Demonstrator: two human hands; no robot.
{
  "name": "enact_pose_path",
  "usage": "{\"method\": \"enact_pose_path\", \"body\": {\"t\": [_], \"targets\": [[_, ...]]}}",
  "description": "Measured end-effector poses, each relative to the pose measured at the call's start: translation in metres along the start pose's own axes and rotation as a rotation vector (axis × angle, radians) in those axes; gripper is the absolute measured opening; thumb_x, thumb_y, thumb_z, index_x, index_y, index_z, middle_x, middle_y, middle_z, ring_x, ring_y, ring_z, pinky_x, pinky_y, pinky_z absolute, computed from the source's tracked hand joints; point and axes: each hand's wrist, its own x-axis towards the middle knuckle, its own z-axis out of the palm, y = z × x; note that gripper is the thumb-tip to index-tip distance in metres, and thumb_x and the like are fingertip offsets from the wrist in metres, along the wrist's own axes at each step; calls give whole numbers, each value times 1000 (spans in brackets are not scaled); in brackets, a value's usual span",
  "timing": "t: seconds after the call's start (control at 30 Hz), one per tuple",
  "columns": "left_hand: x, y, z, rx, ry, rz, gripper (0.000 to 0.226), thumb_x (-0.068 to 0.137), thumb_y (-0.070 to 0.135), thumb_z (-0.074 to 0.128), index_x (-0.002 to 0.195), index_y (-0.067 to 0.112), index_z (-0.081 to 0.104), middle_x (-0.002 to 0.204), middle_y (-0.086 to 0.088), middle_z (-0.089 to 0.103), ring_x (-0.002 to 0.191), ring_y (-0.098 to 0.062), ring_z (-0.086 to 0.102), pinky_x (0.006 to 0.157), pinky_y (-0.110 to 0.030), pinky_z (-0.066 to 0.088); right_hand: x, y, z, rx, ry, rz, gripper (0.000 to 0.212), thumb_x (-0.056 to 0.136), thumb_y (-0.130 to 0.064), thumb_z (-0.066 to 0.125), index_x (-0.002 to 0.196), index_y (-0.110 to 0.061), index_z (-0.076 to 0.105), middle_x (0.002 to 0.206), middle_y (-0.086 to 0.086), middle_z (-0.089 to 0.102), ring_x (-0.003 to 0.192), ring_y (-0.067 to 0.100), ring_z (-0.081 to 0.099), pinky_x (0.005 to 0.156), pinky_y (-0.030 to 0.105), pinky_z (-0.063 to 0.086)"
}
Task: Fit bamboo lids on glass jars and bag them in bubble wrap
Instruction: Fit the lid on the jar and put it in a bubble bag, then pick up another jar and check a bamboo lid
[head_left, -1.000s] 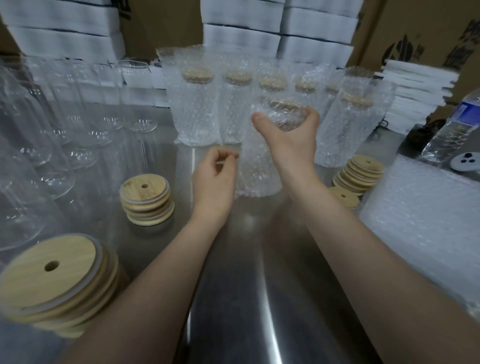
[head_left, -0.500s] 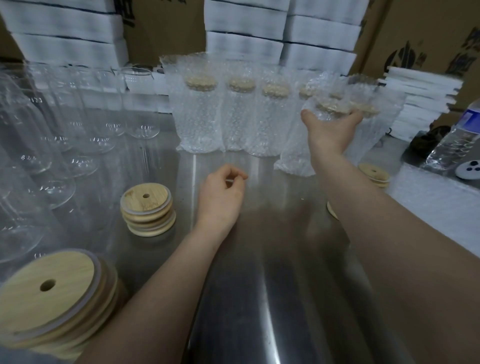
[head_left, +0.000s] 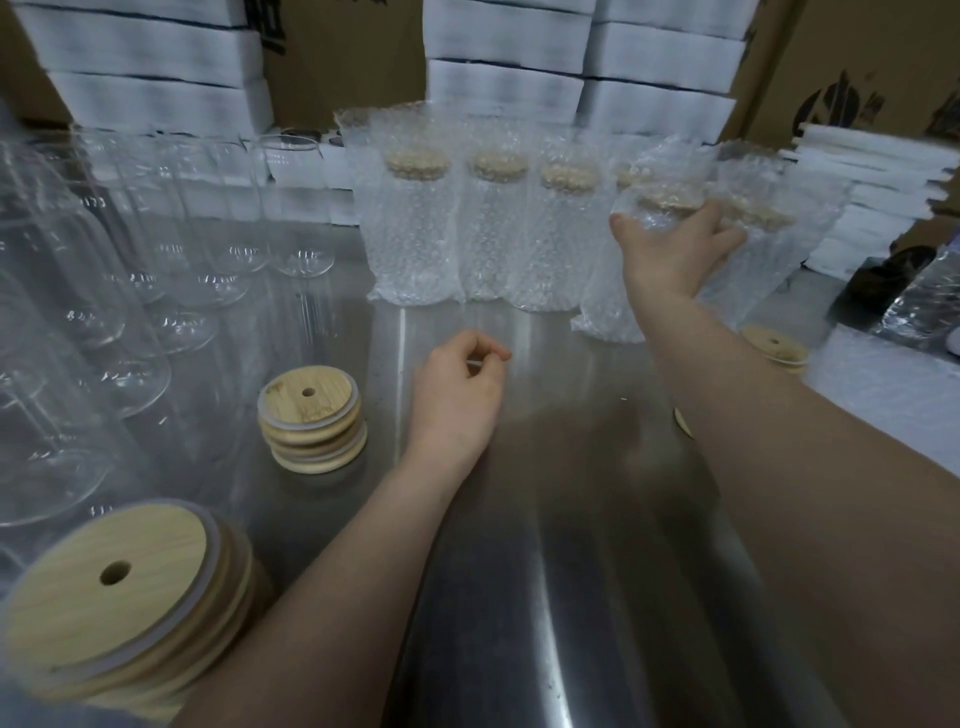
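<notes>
My right hand (head_left: 672, 254) grips the top of a bubble-wrapped jar (head_left: 608, 306) with a bamboo lid, standing at the right end of a row of wrapped jars (head_left: 415, 234). My left hand (head_left: 454, 395) hovers over the steel table (head_left: 545, 571) with fingers loosely curled, holding nothing. Several bare glass jars (head_left: 130, 270) stand at the left. A short stack of bamboo lids (head_left: 310, 418) sits left of my left hand. A bigger lid stack (head_left: 119, 597) is at the near left.
More bamboo lids (head_left: 775, 348) lie right of my right forearm. Flat bubble-wrap bags (head_left: 893, 395) lie at the right edge. White foam boxes (head_left: 504, 57) and cardboard cartons (head_left: 841, 67) are stacked behind the jars. A plastic water bottle (head_left: 930, 296) lies at the far right.
My right hand carried the wrapped jar from the table's middle to the right end of the row and set it down. My left hand drew back and stayed loosely curled.
</notes>
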Motion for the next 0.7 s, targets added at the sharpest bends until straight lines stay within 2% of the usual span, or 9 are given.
{"method": "enact_pose_path", "body": {"t": [0.1,0.2,0.27,0.37,0.43,0.5,0.57,0.63,0.7], "targets": [[0,0,0,9,-5,-10,19,90,6,54,85,16,69,71,9,60,65,-2,52,64,-20,38,-2,-3,-4,-191,32,42,91,78,-56,73,147,-14,31,150,17,20,135,34,30,107,38,34],[0,0,-1,21,-12,-11,19,90,6,54,85,17,70,72,7,61,68,-7,53,66,-22,40,-5,-7,-5,-264,13,107,90,79,-62,69,147,-17,31,154,18,17,137,35,29,109,44,33],[0,1,-1,26,-18,-14,20,89,6,54,84,18,69,74,6,61,70,-10,54,67,-23,40,-6,-10,-7,-258,-39,150,92,80,-63,67,149,-18,26,158,19,10,142,35,22,112,45,29],[-1,1,-1,33,-26,-24,20,89,6,54,82,19,67,79,1,65,72,-12,55,69,-25,41,-11,-16,-13,-243,-103,181,105,79,-62,69,155,-20,10,161,18,3,147,35,14,116,46,20],[-1,1,0,36,-29,-28,20,88,7,54,82,20,67,81,1,66,74,-13,56,70,-25,42,-20,-21,-17,-266,-57,94,104,81,-55,71,156,-20,8,159,18,10,145,35,17,114,46,22],[-1,2,-1,40,-33,-37,20,88,8,54,82,21,67,83,1,67,74,-13,57,71,-25,42,-36,-27,-20,-297,58,-83,90,82,-43,71,153,-20,20,151,15,23,136,32,29,106,43,28],[-2,2,-1,48,-37,-48,20,88,8,54,82,21,68,84,1,68,76,-15,59,73,-26,45,-57,-36,-22,-254,83,-249,71,83,-30,67,145,-20,33,144,11,32,130,29,35,100,40,30],[-1,3,-1,35,-41,-55,20,88,8,53,82,21,67,83,2,68,78,-16,61,74,-26,46,-80,-47,-20,-126,-79,-363,54,85,-20,61,137,-19,45,136,7,43,124,25,43,102,39,32],[-1,4,-3,27,-46,-39,21,89,7,53,77,21,64,77,4,65,82,-21,64,69,-26,43,-108,-58,-15,29,-338,-442,42,87,-13,60,128,-16,56,121,3,54,109,19,53,101,40,41]]}}
